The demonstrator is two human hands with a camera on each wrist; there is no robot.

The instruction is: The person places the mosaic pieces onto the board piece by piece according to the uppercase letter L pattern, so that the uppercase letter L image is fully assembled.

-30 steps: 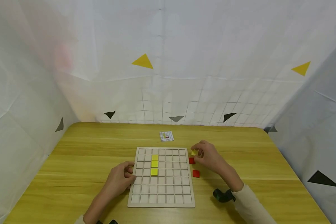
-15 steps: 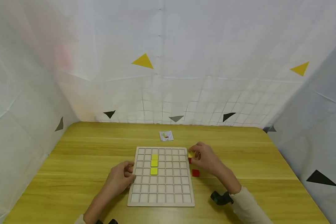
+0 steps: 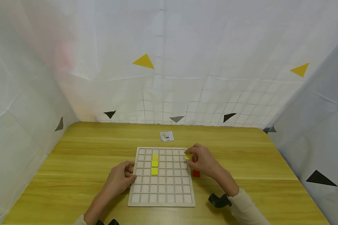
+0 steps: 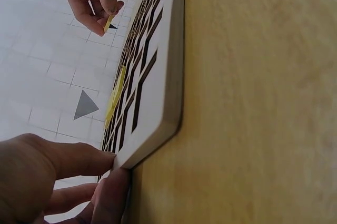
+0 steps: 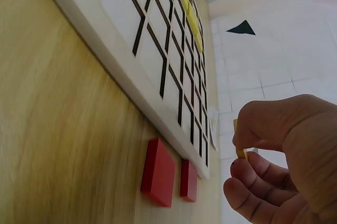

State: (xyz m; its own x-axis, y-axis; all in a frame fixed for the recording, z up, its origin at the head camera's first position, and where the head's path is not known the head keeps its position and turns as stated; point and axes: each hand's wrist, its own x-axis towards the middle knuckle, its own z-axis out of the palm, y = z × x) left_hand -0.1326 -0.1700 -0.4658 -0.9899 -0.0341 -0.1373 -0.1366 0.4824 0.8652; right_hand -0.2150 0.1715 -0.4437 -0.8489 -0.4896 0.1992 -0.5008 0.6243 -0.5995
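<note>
A pale wooden grid board (image 3: 161, 200) lies on the table, with three yellow square tiles (image 3: 155, 163) in a column in its cells. My left hand (image 3: 119, 178) grips the board's left edge; in the left wrist view the fingers (image 4: 79, 160) meet that edge. Over the upper right edge of the board, my right hand (image 3: 204, 161) pinches another yellow square tile (image 3: 188, 156) between thumb and fingers. The right wrist view shows this tile (image 5: 240, 142) edge-on, raised off the board. Two red square tiles (image 5: 159, 174) lie beside the board's right edge, one mostly hidden by my right hand in the head view.
Behind the board lies a small printed grid card (image 3: 166, 136) with yellow and red marks. The wooden table (image 3: 81, 150) extends to both sides. White sheeting (image 3: 214, 47) with coloured triangles stands around the back and sides.
My right hand has moved left with the yellow tile, from beside the board to over its right edge. The left hand and the three tiles in the grid stay put.
</note>
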